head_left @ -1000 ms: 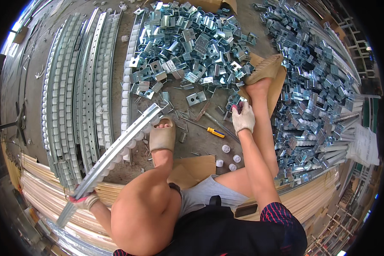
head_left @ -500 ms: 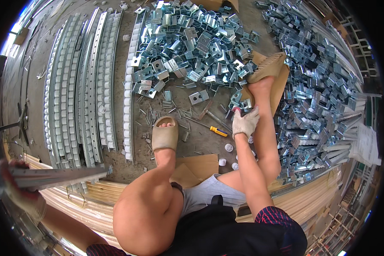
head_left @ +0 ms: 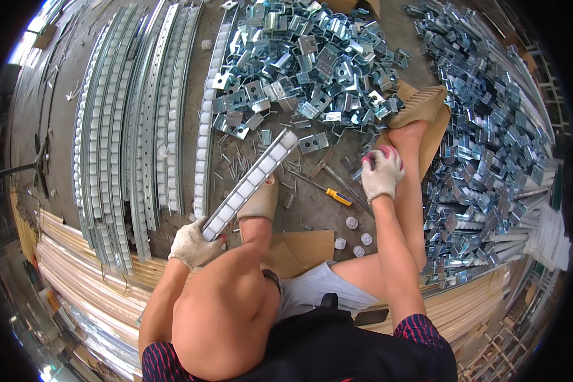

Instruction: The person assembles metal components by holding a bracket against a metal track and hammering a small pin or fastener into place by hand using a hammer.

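Note:
My left hand (head_left: 196,244), in a white work glove, grips the near end of a metal roller track (head_left: 251,184) with a row of white rollers. The track slants up and to the right over my left sandal (head_left: 259,202), its far end close to the bracket pile. My gloved right hand (head_left: 383,172), with red fingertips, is beside my right shin, its fingers curled. What lies in them is mostly hidden. Below and left of it are a yellow-handled screwdriver (head_left: 339,197) and a hammer (head_left: 339,179) on the floor.
A heap of shiny metal brackets (head_left: 312,60) lies ahead, another (head_left: 484,146) to the right. Roller tracks (head_left: 130,121) lie side by side at left. Loose pins (head_left: 235,164), white rollers (head_left: 351,222) and cardboard (head_left: 299,253) are around my feet. Wrapped long strips (head_left: 89,274) lie behind me.
My left hand has brought the track in from the far left to above my left foot, rollers now facing up. My right hand has shifted slightly, its fingers curling away from the small brackets.

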Tool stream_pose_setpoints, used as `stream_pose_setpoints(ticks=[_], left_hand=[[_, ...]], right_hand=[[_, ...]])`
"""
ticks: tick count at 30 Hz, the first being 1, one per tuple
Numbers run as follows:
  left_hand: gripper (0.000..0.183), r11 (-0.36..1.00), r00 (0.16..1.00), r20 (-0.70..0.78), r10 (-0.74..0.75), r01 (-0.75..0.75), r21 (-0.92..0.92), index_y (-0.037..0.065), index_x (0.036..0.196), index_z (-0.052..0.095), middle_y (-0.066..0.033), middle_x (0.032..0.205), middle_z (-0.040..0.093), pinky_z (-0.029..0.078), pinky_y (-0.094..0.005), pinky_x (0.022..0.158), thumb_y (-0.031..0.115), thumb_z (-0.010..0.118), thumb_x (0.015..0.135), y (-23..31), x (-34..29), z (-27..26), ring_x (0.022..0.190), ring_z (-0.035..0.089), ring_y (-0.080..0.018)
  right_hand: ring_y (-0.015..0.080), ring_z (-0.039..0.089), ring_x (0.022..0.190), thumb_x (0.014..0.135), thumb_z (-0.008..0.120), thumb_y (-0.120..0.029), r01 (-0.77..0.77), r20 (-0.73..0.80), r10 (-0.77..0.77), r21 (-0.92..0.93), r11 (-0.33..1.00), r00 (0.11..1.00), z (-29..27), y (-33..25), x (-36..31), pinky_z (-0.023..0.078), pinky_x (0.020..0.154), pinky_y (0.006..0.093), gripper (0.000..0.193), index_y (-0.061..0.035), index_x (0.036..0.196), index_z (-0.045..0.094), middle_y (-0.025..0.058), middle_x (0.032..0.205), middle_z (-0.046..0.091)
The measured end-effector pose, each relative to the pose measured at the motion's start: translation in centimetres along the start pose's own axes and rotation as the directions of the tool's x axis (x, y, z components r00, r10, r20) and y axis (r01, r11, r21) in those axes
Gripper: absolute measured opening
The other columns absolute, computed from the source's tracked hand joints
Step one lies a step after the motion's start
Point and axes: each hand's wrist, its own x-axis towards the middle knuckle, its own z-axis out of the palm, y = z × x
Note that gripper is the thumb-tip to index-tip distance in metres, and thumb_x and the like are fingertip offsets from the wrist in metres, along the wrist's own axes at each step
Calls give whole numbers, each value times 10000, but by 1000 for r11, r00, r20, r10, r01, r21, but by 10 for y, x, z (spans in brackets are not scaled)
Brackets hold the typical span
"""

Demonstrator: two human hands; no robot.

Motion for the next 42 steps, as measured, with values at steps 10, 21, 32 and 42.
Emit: stream_pose_setpoints(ticks=[10,21,32,42], left_hand=[[813,968,971,210,-110,57,244,92,1358,670,-227,1176,766,566,-504,988,585,842,735,-82,22,29,1120,725,-397],[868,943,963,26,270,-270,194,84,1473,598,-215,1320,660,545,-487,1049,610,810,816,36,40,5,1227,662,-402],[659,938,932,-128,339,-324,127,115,1261,744,-206,1146,711,546,-492,991,541,827,766,98,118,33,1108,695,-396],[672,946,934,-150,324,-325,20,39,1241,674,-254,1159,712,576,-496,968,508,839,787,114,112,41,1081,718,-423]], right_hand=[[139,676,853,1094,542,-61,-577,580,9,812,-91,815,-38,-50,-27,648,756,336,212,-73,1305,563,51,1016,669],[307,646,1180,972,708,-69,-212,20,264,659,721,964,16,-46,-54,534,1037,432,394,-44,1341,572,155,1298,625],[320,636,1179,934,719,-313,301,611,-116,-210,930,783,16,-37,-96,495,1007,472,387,-124,1261,639,98,1185,659],[436,731,867,981,627,-214,159,594,-383,393,905,708,-188,-85,-50,597,796,505,402,-142,1376,635,198,987,756]])
